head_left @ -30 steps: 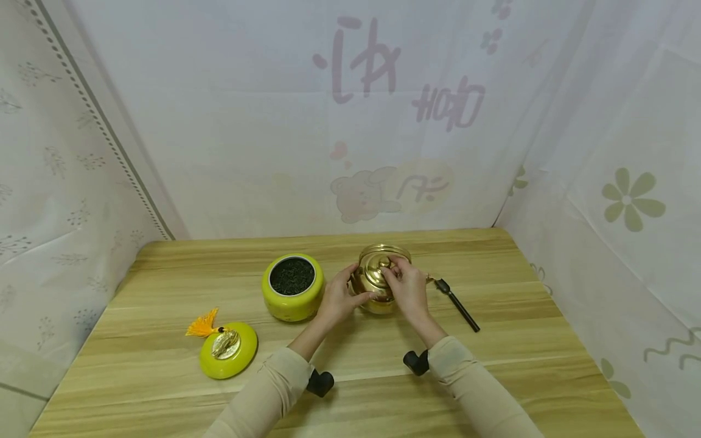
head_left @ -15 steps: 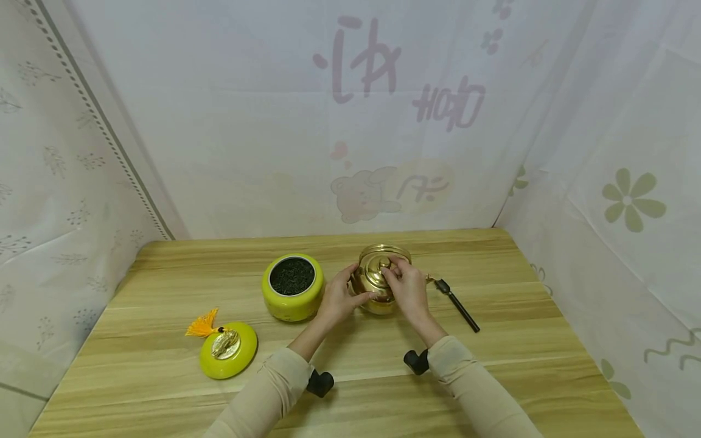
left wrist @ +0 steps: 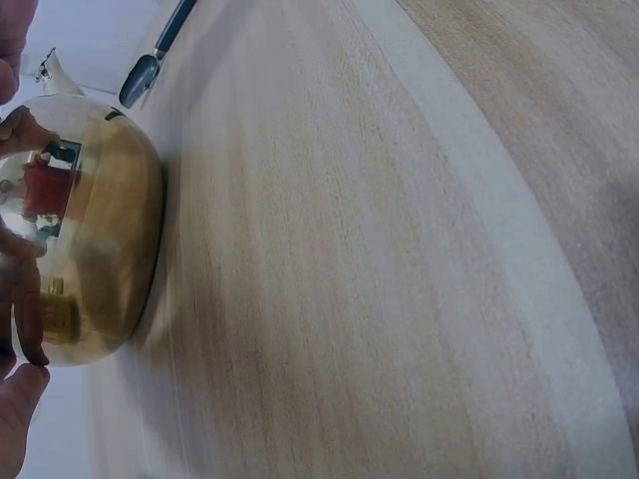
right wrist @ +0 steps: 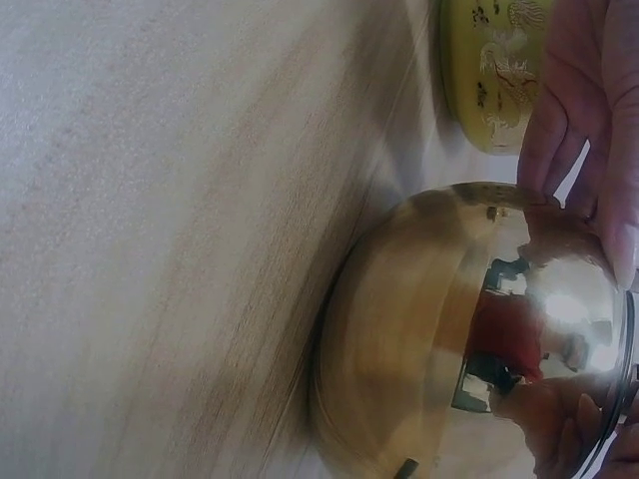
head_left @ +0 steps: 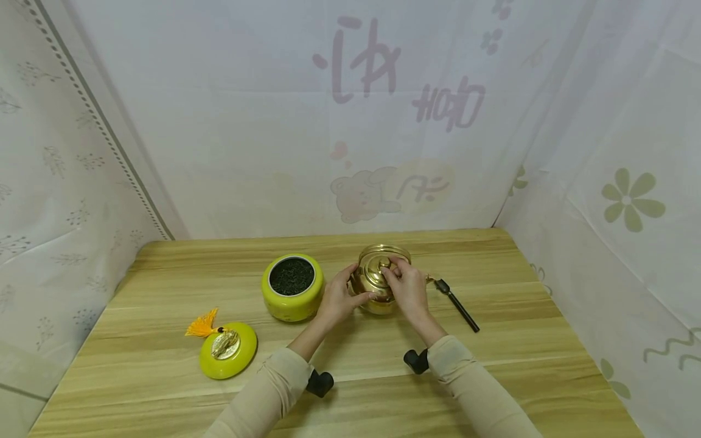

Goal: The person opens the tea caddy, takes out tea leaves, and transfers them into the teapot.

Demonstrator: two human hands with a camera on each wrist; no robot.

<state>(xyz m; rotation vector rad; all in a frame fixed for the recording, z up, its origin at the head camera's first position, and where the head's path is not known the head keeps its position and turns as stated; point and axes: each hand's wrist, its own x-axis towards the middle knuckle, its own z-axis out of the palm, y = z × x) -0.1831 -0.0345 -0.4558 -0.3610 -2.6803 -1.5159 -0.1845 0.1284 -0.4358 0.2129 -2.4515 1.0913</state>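
A shiny brass teapot [head_left: 378, 306] stands on the wooden table, its arched handle at the back and its spout mostly hidden to the right. My left hand [head_left: 336, 300] holds its left side, thumb at the front and fingers farther back. With thumb and fingers, my right hand [head_left: 409, 292] pinches the knob of the teapot lid [head_left: 372, 271], which sits on the pot. In the left wrist view the polished teapot [left wrist: 112, 235] fills the left edge. The right wrist view shows my left hand [right wrist: 589, 120] against the rounded teapot [right wrist: 419, 329].
Left of the teapot stands a yellow jar [head_left: 292, 309] full of dark tea leaves [head_left: 292, 275]. Its yellow lid [head_left: 243, 350], with an orange tassel [head_left: 202, 324], lies at the front left. A black scoop [head_left: 462, 310] lies to the right. Fabric walls [head_left: 246, 152] enclose the table.
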